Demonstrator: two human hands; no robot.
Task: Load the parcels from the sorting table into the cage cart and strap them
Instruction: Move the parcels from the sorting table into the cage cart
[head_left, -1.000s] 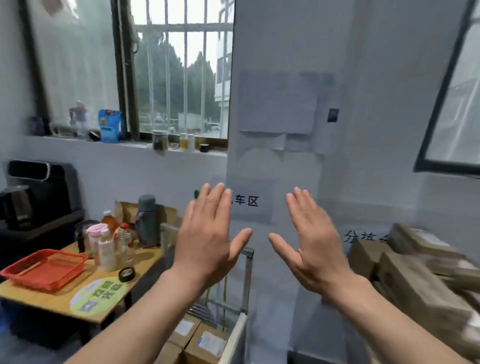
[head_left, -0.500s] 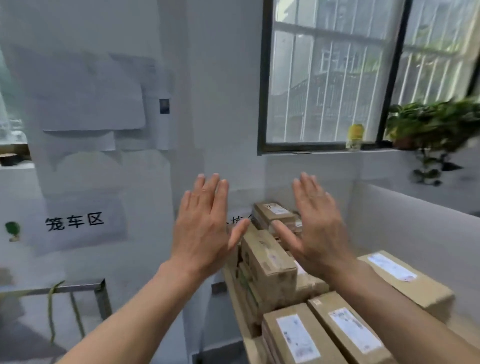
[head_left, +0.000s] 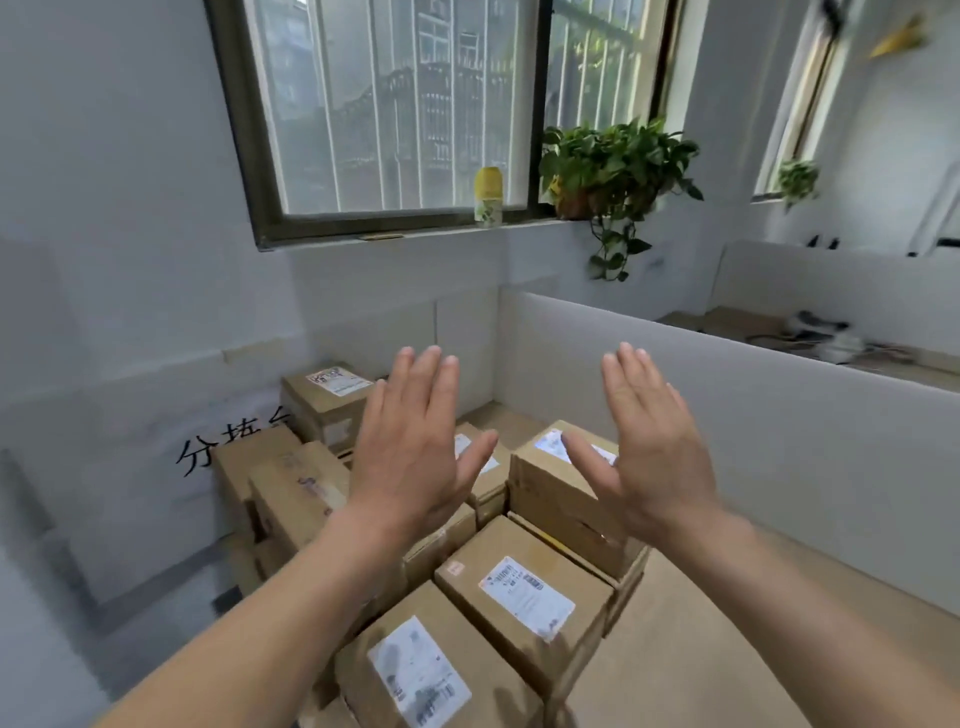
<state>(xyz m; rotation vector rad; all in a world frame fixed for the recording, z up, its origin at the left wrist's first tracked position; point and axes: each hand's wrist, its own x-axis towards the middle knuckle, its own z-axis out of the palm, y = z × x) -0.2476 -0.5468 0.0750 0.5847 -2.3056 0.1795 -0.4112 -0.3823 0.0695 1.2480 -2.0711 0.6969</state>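
Swinging right over the last second, the view has left the cart-area wall and now faces the table; both hands have kept the same raised pose through the turn.

Head view: the left hand and right hand are held up side by side with their backs to the camera. Their fingers are straight and close together and the thumbs point toward each other. They are released, gripping nothing and touching nothing, and hang in the air above the load. This reads as a show of bare hands before work starts, not a reach, so I judge that loading has not begun.

The parcels are brown cardboard boxes. They crowd the table's left edge from the near side back to the far left corner, some stacked on others. Most white labels face up, probably so they can be read while sorting. A taller stacked box sits behind the right thumb, and another box stands at the far left corner against the wall.

A white partition runs along the far and right edges and likely stops boxes from sliding off. Above are a window and a trailing plant. The cage cart is out of view, so each box will probably need a turn back to the left.
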